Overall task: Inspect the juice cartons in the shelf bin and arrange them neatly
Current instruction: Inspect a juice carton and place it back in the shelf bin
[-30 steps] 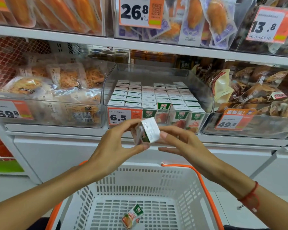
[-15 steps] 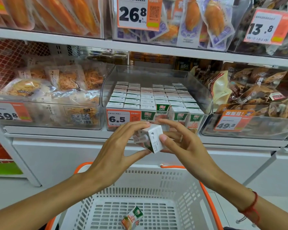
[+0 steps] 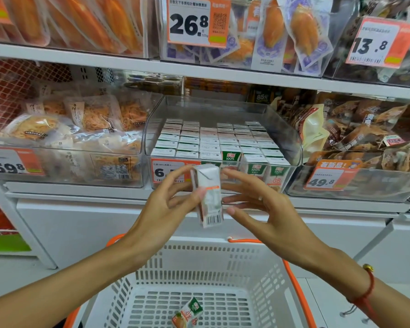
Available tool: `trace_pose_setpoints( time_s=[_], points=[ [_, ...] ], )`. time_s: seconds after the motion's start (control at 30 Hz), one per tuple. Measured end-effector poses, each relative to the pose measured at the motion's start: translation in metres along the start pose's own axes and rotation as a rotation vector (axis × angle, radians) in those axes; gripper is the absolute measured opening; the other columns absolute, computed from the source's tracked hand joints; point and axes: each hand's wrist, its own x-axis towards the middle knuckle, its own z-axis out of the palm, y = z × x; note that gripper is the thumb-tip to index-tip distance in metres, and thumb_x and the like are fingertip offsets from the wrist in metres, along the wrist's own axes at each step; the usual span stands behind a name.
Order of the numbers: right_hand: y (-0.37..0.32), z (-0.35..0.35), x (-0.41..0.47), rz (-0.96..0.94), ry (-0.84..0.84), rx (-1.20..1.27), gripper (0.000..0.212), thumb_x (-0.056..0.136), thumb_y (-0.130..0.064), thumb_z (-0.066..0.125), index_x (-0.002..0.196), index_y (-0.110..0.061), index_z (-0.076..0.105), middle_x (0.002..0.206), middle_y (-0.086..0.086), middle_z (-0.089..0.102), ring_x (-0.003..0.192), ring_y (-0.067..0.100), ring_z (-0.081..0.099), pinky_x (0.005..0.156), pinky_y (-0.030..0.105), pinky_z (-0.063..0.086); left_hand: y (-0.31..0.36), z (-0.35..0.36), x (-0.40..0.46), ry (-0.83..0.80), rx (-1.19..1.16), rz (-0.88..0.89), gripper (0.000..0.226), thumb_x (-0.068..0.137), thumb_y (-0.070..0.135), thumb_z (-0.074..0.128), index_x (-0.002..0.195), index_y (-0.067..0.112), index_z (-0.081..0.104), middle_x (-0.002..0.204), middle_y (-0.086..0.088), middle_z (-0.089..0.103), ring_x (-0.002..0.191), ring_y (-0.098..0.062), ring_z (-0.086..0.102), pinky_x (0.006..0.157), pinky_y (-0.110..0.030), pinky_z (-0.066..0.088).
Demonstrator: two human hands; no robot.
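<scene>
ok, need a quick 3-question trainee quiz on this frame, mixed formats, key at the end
1. True or false: the held carton is upright, its barcode near the bottom.
2. Which hand grips it? A) left hand B) right hand C) both
3. Fill in: a second loose carton lies in the white ____.

Key: 1 true. 2 A; the right hand's fingers are spread beside the carton, not curled round it. 3 basket.

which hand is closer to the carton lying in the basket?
Left, marginally. The left hand grips the raised carton, up and left of the basket carton; the open right hand is up and right.
</scene>
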Motion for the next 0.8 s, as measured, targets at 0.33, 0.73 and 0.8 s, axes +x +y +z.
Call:
trace_pose_setpoints(
  time_s=[0.33, 0.73, 0.8],
  points=[
    [0.001, 0.007, 0.009, 0.206, -0.014, 0.143, 0.035, 0.078, -0.038, 0.070, 0.112, -0.029, 0.070, 0.105, -0.010, 0.075, 0.094, 0.007, 0.072, 0.079, 0.021, 0.057, -0.002, -0.008, 0.009, -0.214, -0.179, -0.595, 0.057, 0.073, 0.059, 0.066, 0.123, 0.033, 0.058, 0.105, -0.009, 0.075, 0.095, -0.023, 0.073, 0.073, -0.030, 0.061],
    [0.005, 0.000, 0.012, 0.681, -0.135, 0.385, 0.040, 0.066, -0.053, 0.067, 0.095, -0.028, 0.078, 0.092, 0.000, 0.077, 0.080, 0.014, 0.074, 0.062, 0.016, 0.054, -0.008, -0.013, 0.010, -0.333, -0.051, -0.897, 0.096, 0.051, 0.073, 0.068, 0.124, 0.013, 0.053, 0.102, -0.012, 0.075, 0.080, -0.014, 0.075, 0.065, -0.032, 0.060],
    [0.004, 0.000, 0.012, 0.682, -0.139, 0.374, 0.043, 0.067, -0.052, 0.067, 0.101, -0.027, 0.076, 0.093, -0.001, 0.077, 0.082, 0.014, 0.074, 0.063, 0.016, 0.054, -0.007, -0.012, 0.009, -0.326, -0.067, -0.885, 0.092, 0.053, 0.071, 0.068, 0.124, 0.014, 0.054, 0.103, -0.013, 0.075, 0.085, -0.016, 0.075, 0.066, -0.032, 0.061]
  ],
)
